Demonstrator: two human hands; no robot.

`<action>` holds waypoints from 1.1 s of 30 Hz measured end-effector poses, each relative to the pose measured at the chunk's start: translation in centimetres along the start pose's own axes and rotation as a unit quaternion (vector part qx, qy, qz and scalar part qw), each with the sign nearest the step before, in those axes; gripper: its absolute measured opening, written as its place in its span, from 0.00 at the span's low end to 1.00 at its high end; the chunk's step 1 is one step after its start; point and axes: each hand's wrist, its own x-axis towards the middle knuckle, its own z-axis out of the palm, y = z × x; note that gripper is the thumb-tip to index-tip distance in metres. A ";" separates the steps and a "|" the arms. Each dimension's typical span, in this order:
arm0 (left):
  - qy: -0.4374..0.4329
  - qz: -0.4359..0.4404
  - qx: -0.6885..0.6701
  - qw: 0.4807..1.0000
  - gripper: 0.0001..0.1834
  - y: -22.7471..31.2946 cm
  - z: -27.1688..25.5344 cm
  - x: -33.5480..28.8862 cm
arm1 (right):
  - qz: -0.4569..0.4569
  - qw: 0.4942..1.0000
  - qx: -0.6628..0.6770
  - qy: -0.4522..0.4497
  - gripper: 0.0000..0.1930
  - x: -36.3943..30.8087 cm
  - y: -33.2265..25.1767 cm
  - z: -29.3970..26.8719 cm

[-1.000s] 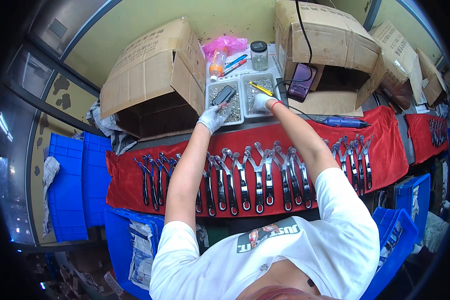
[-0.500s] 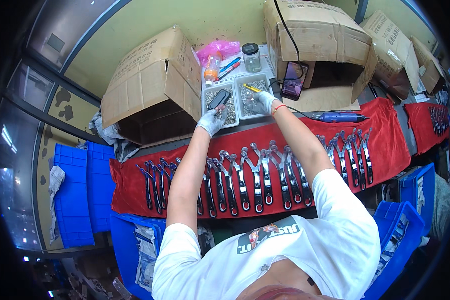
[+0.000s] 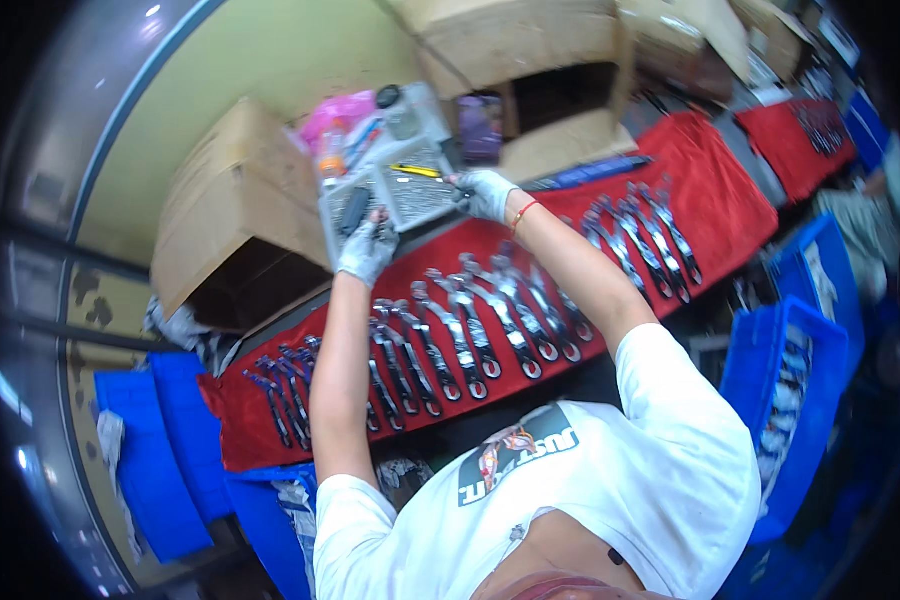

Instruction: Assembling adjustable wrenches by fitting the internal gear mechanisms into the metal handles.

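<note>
My left hand [image 3: 368, 248], in a white glove, is at the near edge of the left grey tray [image 3: 332, 243]. Its fingertips are pressed together beside a dark oblong object [image 3: 354, 212] lying in that tray; whatever they pinch is too small to make out. My right hand [image 3: 486, 194], also gloved, has its fingers curled at the right side of the other grey tray [image 3: 420, 216], which holds many tiny metal parts. What these fingers hold is blurred. Across that tray lies a yellow utility knife [image 3: 416, 171].
Chrome plier-like tools [image 3: 462, 345] with dark handles lie in a row on a red cloth [image 3: 725, 190]. Cardboard boxes [image 3: 232, 205] flank the trays. A jar [image 3: 398, 115], an orange-labelled bottle [image 3: 331, 150] and a phone [image 3: 480, 130] stand or lie behind. Blue crates [image 3: 782, 400] are at both sides.
The view has turned and blurred. My right hand has drawn back from over the right tray to its right side. My left hand stays by the dark object.
</note>
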 end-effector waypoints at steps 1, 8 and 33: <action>0.012 0.009 -0.003 1.000 0.11 -1.5 0.5 0.2 | -0.052 0.998 -0.018 -0.002 0.09 -1.6 -0.2 -1.8; -0.138 -0.166 0.090 0.972 0.17 -14.0 8.7 -3.8 | -0.194 0.971 -0.052 0.132 0.09 -24.6 -4.5 -13.3; -0.229 -0.153 0.577 0.769 0.10 -37.7 30.4 1.3 | -0.098 0.827 -0.375 0.408 0.08 -35.8 -7.4 -25.2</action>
